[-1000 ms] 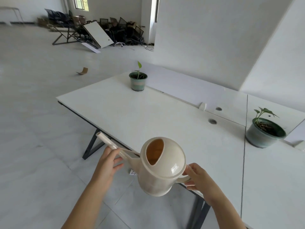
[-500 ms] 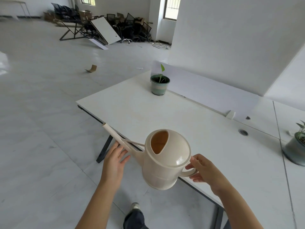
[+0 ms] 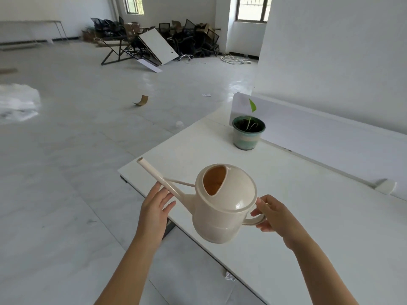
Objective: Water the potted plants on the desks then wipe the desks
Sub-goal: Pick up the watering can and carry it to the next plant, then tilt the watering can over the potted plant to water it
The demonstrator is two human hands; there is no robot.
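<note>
Cream plastic handle point(image 3: 253, 221): the right hand point(image 3: 274, 217) has its fingers point(image 3: 262, 227) curled through the loop and its thumb against the top. It is clamped on the handle and evidently carries the weight of the can point(image 3: 224, 212). The left hand point(image 3: 154, 211) lies under the spout point(image 3: 154, 174), fingers point(image 3: 156, 191) straight and slightly apart, touching rather than gripping. This is judged a steadying support for aiming the pour.

The can is held in the air, roughly level, over the near corner of the table point(image 3: 308, 205). Its spout is raised and points away to the left, so nothing runs out. The pot point(image 3: 248, 135), with one green shoot point(image 3: 252, 106), stands at the far end of the table just beside the white divider point(image 3: 330, 130). It is well apart from the spout tip and judged out of pouring reach.

Not established:
- Water level: the fill opening shows only a tinted inner wall.
- Right fingertips are hidden behind the handle.
- The table is cut off at right and bottom, so any further plants lie outside the view.
- No cloth is visible.
- A small white item point(image 3: 385, 187) by the divider is too blurred to identify.
- A crumpled scrap point(image 3: 230, 277) on the floor below the table edge is also unidentifiable.
</note>
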